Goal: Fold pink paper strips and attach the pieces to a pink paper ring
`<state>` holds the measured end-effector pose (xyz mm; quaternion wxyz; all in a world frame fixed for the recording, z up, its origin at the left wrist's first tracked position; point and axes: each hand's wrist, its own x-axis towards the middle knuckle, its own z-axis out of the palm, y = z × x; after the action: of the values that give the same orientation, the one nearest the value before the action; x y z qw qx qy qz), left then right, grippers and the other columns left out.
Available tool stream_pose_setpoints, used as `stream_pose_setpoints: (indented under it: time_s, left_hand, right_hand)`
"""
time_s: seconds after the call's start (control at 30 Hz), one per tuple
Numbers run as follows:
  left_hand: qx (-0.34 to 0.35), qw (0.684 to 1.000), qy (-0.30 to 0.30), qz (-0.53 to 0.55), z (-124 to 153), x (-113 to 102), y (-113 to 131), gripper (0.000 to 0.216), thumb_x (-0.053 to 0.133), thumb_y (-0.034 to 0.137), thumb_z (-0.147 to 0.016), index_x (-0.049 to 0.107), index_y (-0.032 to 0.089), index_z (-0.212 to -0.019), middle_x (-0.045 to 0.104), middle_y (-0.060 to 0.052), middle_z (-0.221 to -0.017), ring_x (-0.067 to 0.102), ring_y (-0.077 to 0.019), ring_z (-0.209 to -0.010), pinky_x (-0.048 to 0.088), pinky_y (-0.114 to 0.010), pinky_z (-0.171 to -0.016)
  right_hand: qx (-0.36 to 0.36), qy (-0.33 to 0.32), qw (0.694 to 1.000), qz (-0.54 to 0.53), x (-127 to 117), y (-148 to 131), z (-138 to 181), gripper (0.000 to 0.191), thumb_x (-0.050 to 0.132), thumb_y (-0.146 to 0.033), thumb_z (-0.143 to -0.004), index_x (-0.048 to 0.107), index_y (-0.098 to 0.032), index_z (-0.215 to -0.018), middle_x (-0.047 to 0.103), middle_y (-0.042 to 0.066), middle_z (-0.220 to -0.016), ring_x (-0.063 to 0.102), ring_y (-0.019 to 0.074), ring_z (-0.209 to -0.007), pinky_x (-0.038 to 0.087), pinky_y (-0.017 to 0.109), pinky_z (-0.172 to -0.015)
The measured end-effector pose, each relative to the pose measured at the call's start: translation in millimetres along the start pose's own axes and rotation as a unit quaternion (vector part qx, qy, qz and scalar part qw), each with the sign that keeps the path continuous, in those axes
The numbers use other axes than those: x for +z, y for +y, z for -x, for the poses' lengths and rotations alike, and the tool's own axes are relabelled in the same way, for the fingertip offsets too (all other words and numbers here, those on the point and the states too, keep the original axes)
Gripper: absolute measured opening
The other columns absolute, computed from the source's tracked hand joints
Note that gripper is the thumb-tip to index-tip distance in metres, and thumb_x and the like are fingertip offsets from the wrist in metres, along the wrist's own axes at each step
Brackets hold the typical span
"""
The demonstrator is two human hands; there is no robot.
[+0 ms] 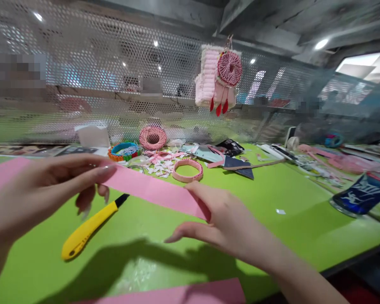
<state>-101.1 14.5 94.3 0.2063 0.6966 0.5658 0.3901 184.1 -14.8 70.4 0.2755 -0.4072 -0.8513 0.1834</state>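
A pink paper strip (152, 192) stretches above the green table between my two hands. My left hand (60, 181) is closed on the strip's left part, thumb on top, and more pink paper (6, 175) shows to the left behind that hand. At the strip's right end is my right hand (223, 211), its index finger over the upper edge and its thumb held apart below; the other fingers are hidden. A yellow-handled utility knife (91, 228) lies under the strip, its black tip pointing away. Another piece of pink paper (177, 293) lies at the near edge.
Beyond the strip sit a pink ring (187, 170), a colourful ring (123, 150), a pink thread-wound ring (153, 138) and paper scraps (161, 166). A blue can (361, 192) stands tilted in view at right. A mesh screen (129, 93) with a hanging pink ornament (229, 69) closes the back.
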Motion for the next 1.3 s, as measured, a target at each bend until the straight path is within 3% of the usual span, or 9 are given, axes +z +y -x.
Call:
stream_pose_setpoints:
  time_s: [0.13,0.23,0.37,0.5,0.77,0.93,1.07,1.2,1.3]
  left_hand:
    - [0.023,0.993,-0.103,0.049,-2.1,27.0,7.2,0.029,0.060,0.048,-0.078,0.070,0.021,-0.076,0.064,0.004,-0.053,0.056,-0.0086,-0.042,0.046,-0.014,-0.041]
    - [0.037,0.988,-0.124,0.080,1.0,42.5,8.4,0.025,0.061,0.044,-0.080,0.070,0.022,-0.076,0.068,0.001,-0.060,0.060,-0.0113,-0.050,0.050,-0.016,-0.045]
    - [0.049,0.983,-0.152,0.092,4.7,52.9,4.7,0.021,0.061,0.041,-0.083,0.071,0.023,-0.081,0.068,0.001,-0.060,0.061,-0.0110,-0.051,0.051,-0.015,-0.048]
    - [0.017,0.973,-0.192,0.124,3.1,58.7,4.4,0.020,0.062,0.040,-0.083,0.071,0.022,-0.084,0.068,0.001,-0.061,0.061,-0.0105,-0.050,0.050,-0.015,-0.046]
    - [-0.029,0.953,-0.239,0.185,11.1,63.4,16.1,0.023,0.063,0.039,-0.082,0.067,0.017,-0.076,0.064,0.001,-0.056,0.056,-0.0087,-0.045,0.047,-0.016,-0.043]
    - [-0.050,0.941,-0.270,0.197,18.2,63.3,19.6,0.025,0.063,0.040,-0.082,0.065,0.017,-0.073,0.064,0.002,-0.057,0.056,-0.0076,-0.046,0.045,-0.015,-0.044]
    - [-0.073,0.931,-0.295,0.200,16.4,66.7,18.7,0.026,0.064,0.039,-0.082,0.063,0.016,-0.071,0.065,0.002,-0.059,0.056,-0.0067,-0.048,0.044,-0.015,-0.046]
    - [-0.090,0.928,-0.306,0.191,12.6,69.0,16.1,0.025,0.064,0.040,-0.081,0.064,0.016,-0.072,0.065,0.002,-0.059,0.056,-0.0068,-0.048,0.044,-0.015,-0.047]
    - [-0.094,0.922,-0.323,0.191,11.4,68.8,13.8,0.024,0.064,0.038,-0.081,0.063,0.016,-0.070,0.064,0.003,-0.058,0.057,-0.0072,-0.049,0.044,-0.016,-0.047]
  right_hand:
    - [0.054,-0.009,0.998,0.013,-6.6,13.0,11.0,0.035,0.042,-0.047,-0.096,0.052,-0.018,-0.079,0.053,0.000,-0.066,0.045,0.0122,-0.055,0.031,0.026,-0.052]
    - [0.118,-0.027,0.987,-0.104,-3.2,28.7,20.9,0.033,0.044,-0.044,-0.095,0.050,-0.018,-0.075,0.056,-0.001,-0.062,0.051,0.0112,-0.054,0.037,0.024,-0.052]
    - [0.236,-0.070,0.913,-0.325,-1.1,36.4,30.0,0.026,0.061,-0.041,-0.084,0.059,-0.015,-0.085,0.062,0.000,-0.063,0.057,0.0101,-0.050,0.046,0.021,-0.048]
    - [0.286,-0.087,0.881,-0.366,-0.7,37.1,36.4,0.027,0.072,-0.039,-0.074,0.063,-0.014,-0.076,0.066,0.002,-0.065,0.056,0.0082,-0.047,0.046,0.019,-0.045]
    - [0.291,-0.100,0.904,-0.299,3.2,40.6,60.3,0.036,0.071,-0.049,-0.074,0.064,-0.014,-0.071,0.065,0.004,-0.062,0.053,0.0098,-0.047,0.043,0.020,-0.045]
    - [0.276,-0.118,0.919,-0.256,4.2,45.6,67.6,0.049,0.055,-0.064,-0.079,0.069,-0.018,-0.085,0.062,0.004,-0.061,0.050,0.0108,-0.045,0.040,0.021,-0.042]
    - [0.270,-0.132,0.922,-0.244,4.2,53.2,72.8,0.045,0.055,-0.062,-0.081,0.071,-0.021,-0.091,0.066,0.006,-0.068,0.054,0.0139,-0.050,0.043,0.022,-0.045]
    - [0.263,-0.138,0.920,-0.257,3.7,55.4,76.2,0.039,0.057,-0.057,-0.082,0.071,-0.022,-0.093,0.067,0.006,-0.070,0.058,0.0145,-0.053,0.047,0.023,-0.050]
    - [0.278,-0.164,0.897,-0.303,3.8,53.9,76.6,0.035,0.059,-0.054,-0.083,0.070,-0.025,-0.099,0.068,0.004,-0.069,0.061,0.0140,-0.052,0.049,0.023,-0.052]
